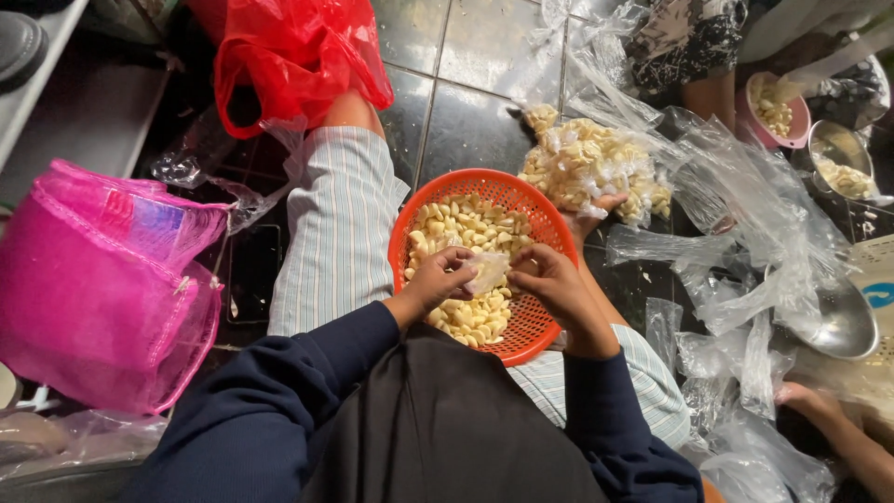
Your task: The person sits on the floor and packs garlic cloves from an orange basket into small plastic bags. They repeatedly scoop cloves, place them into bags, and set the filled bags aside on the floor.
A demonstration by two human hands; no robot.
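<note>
An orange plastic basket [545, 224] rests on my lap, holding several peeled pale garlic cloves [461, 233]. My left hand [436, 279] and my right hand [551, 279] meet above the basket and together pinch a small clear plastic packet [487, 272] of cloves between their fingers. Both sleeves are dark blue.
A clear bag of peeled cloves [587, 163] lies past the basket on the dark tiled floor. Crumpled clear plastic [745, 205] spreads to the right, near a pink bowl [775, 110] and metal bowls [843, 163]. A pink mesh sack [98, 289] sits left, a red bag [293, 56] above. Another person's hand [815, 405] is lower right.
</note>
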